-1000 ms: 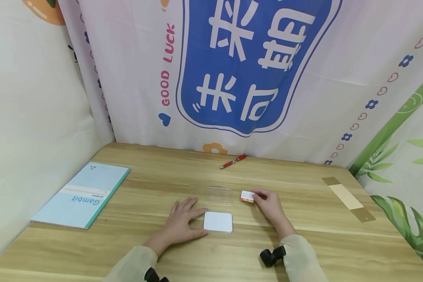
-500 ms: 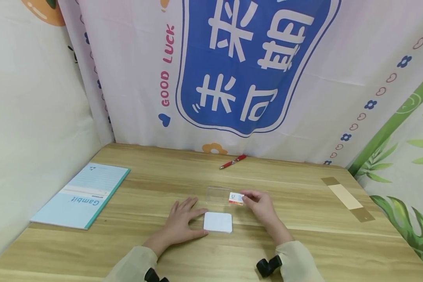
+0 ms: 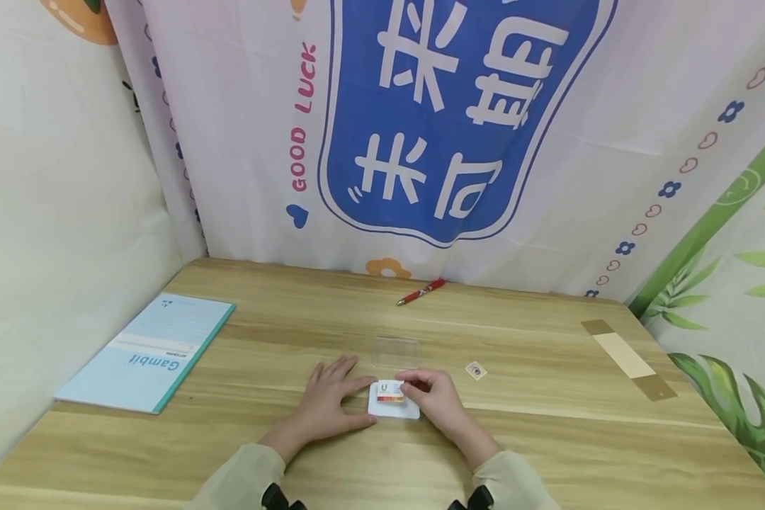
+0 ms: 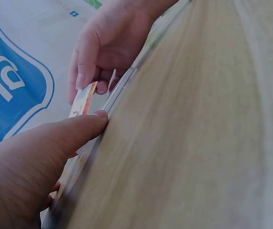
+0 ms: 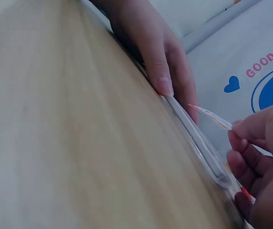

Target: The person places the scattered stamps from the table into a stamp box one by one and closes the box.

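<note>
My left hand lies on the table with its fingers spread. Its thumb and index finger touch the left side of a shallow clear plastic box with a white, round-cornered rectangle in it. Between thumb and fingers, my right hand pinches the right end of a small card, white with an orange-red strip along one edge. The card is over the white rectangle; in the right wrist view the card is tilted and apart from the box. Just beyond the box lies a clear plastic lid.
A tiny square tag with a dark mark lies right of the lid. Farther back is a red pen. A light-blue notebook lies at the left, and a taped strip at the right. Printed cloth hangs behind the wooden table.
My right hand has carried the small card left and nearer, from right of the lid to over the white rectangle. The square tag on the table has come into sight. My left hand has stayed put.
</note>
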